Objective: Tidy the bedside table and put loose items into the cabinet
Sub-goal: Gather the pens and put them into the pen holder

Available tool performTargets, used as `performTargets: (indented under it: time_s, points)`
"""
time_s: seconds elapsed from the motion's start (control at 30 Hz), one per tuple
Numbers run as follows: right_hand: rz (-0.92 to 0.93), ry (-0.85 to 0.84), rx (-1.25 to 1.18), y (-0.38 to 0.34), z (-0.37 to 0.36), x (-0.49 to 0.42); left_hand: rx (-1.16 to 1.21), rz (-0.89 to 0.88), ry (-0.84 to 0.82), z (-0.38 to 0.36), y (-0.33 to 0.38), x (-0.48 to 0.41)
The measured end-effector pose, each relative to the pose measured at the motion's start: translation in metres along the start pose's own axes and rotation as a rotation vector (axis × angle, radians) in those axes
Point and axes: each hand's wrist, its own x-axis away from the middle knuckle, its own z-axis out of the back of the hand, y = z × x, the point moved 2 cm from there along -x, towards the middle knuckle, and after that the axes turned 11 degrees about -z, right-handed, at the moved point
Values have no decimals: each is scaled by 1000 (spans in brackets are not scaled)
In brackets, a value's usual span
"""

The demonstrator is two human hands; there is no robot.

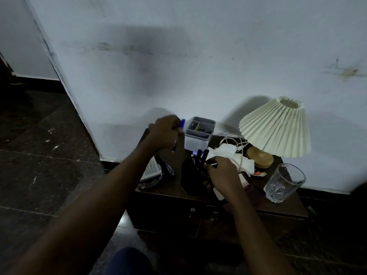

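You are at the sorting step, gathering pens on the tabletop (284,203) before anything goes into the cabinet (198,221) below, whose doors look closed. Your left hand (163,133) is curled tight round a few pens (183,123), one blue-capped, just beside the grey organiser (198,133). Your right hand (222,171) wraps its fingers round the black pen cup (193,175), which stands near the front edge with more pens in it. Next, I judge, drop the held pens into one holder. The tissues (228,153) and glass (284,182) by the lamp (276,126) remain to clear.
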Motion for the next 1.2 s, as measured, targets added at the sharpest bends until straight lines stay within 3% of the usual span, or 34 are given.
performTargets:
  time_s: [0.1, 0.23, 0.37, 0.53, 0.7, 0.87, 1.0, 1.1, 1.2]
  points:
    - [-12, 9, -65, 4, -3, 0, 373, 48, 216, 35, 19, 9]
    - [-41, 2, -121, 9, -6, -4, 603, 93, 126, 35, 41, 34]
    - [-17, -1, -126, 9, -9, -4, 466, 4, -57, 4, 48, 52]
    - [-15, 11, -125, 8, -9, -2, 284, 28, -225, -22, 42, 61]
    - [-48, -25, -175, 11, -11, -2, 249, 31, -343, -27, 36, 64]
    - [-74, -50, -231, 11, -13, 3, 364, 50, -309, -28, 32, 69]
    - [-51, -19, -169, 10, -13, 5, 586, 11, -526, -36, 35, 83]
    - [-40, -27, -146, 10, -13, 6, 536, -122, -426, -49, 42, 90]
    - [-8, 43, -125, 17, -3, 4, 471, -34, -347, -57, 37, 91]
